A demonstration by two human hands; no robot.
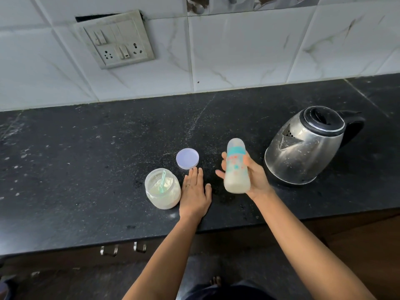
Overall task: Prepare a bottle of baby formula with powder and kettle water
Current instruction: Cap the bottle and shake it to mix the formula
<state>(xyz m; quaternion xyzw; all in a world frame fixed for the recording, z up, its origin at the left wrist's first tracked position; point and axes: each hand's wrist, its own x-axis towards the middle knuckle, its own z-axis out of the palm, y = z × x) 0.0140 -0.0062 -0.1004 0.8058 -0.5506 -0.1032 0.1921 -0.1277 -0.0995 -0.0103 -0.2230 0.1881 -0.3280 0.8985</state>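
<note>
Forearms (166, 263) enter at lower centre. Powder jar (162, 189) stands open, left of centre; left hand (194, 192) flat beside it, fingers together. Right hand (255, 180) wraps capped bottle (234, 167), centre-right, tilted. Recommend firm grip, cap checked, before shaking.

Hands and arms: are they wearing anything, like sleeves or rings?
No sleeves show: left arm and right arm are bare. The left hand wears a thin ring on one finger. No ring or watch shows on the right hand.

Black counter (86, 169); powder jar (162, 189); lid (187, 158); kettle (307, 148)
</note>
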